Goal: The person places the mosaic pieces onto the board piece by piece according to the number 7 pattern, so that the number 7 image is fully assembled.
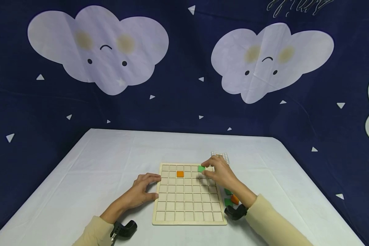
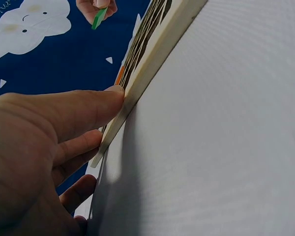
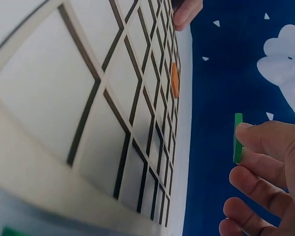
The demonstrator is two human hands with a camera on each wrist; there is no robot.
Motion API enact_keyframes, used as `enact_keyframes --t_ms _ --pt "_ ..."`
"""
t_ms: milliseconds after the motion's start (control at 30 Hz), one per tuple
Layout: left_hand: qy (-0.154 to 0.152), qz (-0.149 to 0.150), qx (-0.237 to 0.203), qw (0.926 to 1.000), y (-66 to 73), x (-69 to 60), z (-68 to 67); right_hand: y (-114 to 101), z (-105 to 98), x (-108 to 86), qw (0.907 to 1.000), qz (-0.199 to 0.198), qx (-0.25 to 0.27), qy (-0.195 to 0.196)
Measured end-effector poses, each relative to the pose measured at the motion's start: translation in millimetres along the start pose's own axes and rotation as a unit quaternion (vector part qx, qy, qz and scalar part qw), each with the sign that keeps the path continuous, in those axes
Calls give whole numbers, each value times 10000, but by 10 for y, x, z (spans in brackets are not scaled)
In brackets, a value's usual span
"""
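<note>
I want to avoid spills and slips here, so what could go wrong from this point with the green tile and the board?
The green tile, pinched in the right hand above the board, could slip or land across a grid line. The left hand touches the board's left edge, so a push might shift the board. The right wrist device is close to the loose tiles and might knock them.

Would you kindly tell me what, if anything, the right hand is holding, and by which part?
The right hand pinches a small green tile by its right side, as seen in the head view; its left side is free.
</note>
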State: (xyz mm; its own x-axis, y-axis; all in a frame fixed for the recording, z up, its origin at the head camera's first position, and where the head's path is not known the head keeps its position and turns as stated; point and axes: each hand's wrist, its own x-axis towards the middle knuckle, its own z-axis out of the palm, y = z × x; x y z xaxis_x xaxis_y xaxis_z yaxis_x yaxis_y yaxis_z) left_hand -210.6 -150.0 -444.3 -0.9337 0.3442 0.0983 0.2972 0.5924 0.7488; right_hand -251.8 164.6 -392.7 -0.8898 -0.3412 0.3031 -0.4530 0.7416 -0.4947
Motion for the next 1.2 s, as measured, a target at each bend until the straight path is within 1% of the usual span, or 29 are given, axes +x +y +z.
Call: enact_keyframes --t_ms 100,267,533,833,1200 --pt "-7 28 5 10000 0 -2 -2 -21 38 26 10000 -56 11 -3" --pt "-8 -10 -7 10000 -3 -2 0 -43 88 60 9999 -121 -45 -52" --pt "-3 14 33 10000 -5 -7 1 -78 173 130 9998 -9 -15 -186" --pt "-7 64 54 10000 0 -4 -1 -105 250 199 9995 -77 43 -300" --pt "11 20 90 10000 6 -5 4 -134 305 243 9989 -97 -45 -450"
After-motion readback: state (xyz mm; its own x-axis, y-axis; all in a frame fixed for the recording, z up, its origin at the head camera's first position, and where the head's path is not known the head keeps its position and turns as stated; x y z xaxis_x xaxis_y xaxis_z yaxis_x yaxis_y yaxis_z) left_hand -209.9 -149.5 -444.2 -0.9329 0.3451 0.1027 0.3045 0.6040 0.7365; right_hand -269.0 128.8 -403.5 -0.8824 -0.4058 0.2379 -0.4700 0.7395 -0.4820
